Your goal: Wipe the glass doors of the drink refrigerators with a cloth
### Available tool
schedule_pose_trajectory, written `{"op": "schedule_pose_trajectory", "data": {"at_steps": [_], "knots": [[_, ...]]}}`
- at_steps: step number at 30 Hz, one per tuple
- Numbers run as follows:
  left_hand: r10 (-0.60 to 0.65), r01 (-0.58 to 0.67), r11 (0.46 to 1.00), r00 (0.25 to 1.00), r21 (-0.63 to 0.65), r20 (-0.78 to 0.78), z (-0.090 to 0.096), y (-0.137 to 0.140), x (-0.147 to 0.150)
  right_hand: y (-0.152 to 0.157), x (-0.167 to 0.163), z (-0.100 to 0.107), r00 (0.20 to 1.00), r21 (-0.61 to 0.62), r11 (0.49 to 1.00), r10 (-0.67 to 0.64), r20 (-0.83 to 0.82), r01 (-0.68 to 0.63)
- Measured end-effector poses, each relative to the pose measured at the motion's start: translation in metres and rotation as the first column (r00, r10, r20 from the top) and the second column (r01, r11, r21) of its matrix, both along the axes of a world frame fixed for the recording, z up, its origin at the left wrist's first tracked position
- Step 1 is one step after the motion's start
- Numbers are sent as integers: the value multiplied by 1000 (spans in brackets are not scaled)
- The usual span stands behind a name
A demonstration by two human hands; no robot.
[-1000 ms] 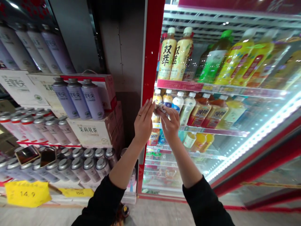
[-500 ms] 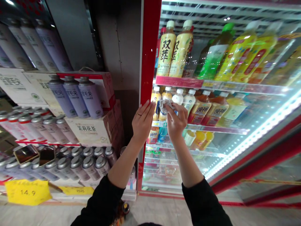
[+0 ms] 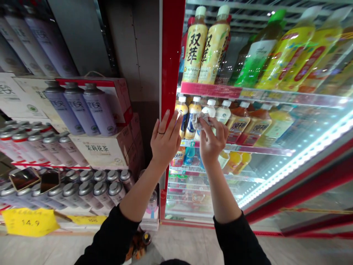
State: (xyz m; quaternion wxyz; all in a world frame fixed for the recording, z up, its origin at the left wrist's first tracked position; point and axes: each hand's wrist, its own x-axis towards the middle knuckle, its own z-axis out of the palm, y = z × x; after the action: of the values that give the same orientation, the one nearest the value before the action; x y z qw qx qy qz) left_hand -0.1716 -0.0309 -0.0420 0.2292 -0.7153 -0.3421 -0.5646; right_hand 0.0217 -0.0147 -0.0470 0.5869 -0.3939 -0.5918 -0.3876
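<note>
My left hand (image 3: 165, 138) lies with its fingers spread, a ring on one of them, over the red door frame (image 3: 173, 55) and the edge of the glass. To its right, my right hand (image 3: 213, 138) pinches a crumpled pale grey wipe (image 3: 200, 120). The wipe seems pressed to the glass front of the lit drinks fridge, but the contact itself is hidden by my fingers. Behind it on the middle shelf stand a yellow and blue bottle (image 3: 191, 121) and a white-capped bottle (image 3: 210, 107). Both black sleeves reach up from below.
Tall drink bottles (image 3: 194, 51) fill the upper fridge shelf. A light strip (image 3: 292, 162) runs along the right side. At left, purple cans (image 3: 89, 110) stand on tea boxes (image 3: 99, 149), above rows of cans and a yellow price tag (image 3: 30, 222). Bottles (image 3: 146, 238) stand on the floor.
My right hand has slid the wipe a little to the right across the bottles. The fingers of my left hand are spread wider. The whole view has shifted slightly.
</note>
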Motion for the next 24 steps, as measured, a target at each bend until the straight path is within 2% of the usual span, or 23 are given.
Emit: {"op": "schedule_pose_trajectory", "data": {"at_steps": [2,4,6,8,10,13,16,18,21,24], "knots": [[4,-4,1000,1000,-15,-4,-1,-2,1,1,-10,-3,999,-13,999,31,15,-31],[2,-2,1000,1000,-30,0,-4,-4,1,-3,-12,-16,993,-42,996,79,88,-76],[3,-3,999,1000,-38,6,-6,-5,0,-9,-5,-31,979,-49,994,103,176,-96],[0,0,999,1000,-50,10,-7,-5,0,-13,6,-39,972,-47,997,72,223,-63],[-10,11,998,1000,-67,16,-8,-6,1,-13,14,-36,977,-30,1000,9,213,-3],[-33,36,995,999,-92,34,-7,-7,1,-6,9,-20,989,29,997,-70,130,67],[-30,33,995,999,-92,28,-6,-8,1,1,-7,-12,995,33,999,-32,96,29],[6,-6,998,1000,-64,7,-6,-7,1,0,-13,-19,992,-48,999,18,125,-13],[23,-23,999,1000,-44,-3,-9,-7,0,-5,-3,-35,979,-171,984,89,182,-58],[6,-7,999,1000,-42,-16,-13,-6,-2,-7,16,-39,981,-130,989,91,171,-69]]}}
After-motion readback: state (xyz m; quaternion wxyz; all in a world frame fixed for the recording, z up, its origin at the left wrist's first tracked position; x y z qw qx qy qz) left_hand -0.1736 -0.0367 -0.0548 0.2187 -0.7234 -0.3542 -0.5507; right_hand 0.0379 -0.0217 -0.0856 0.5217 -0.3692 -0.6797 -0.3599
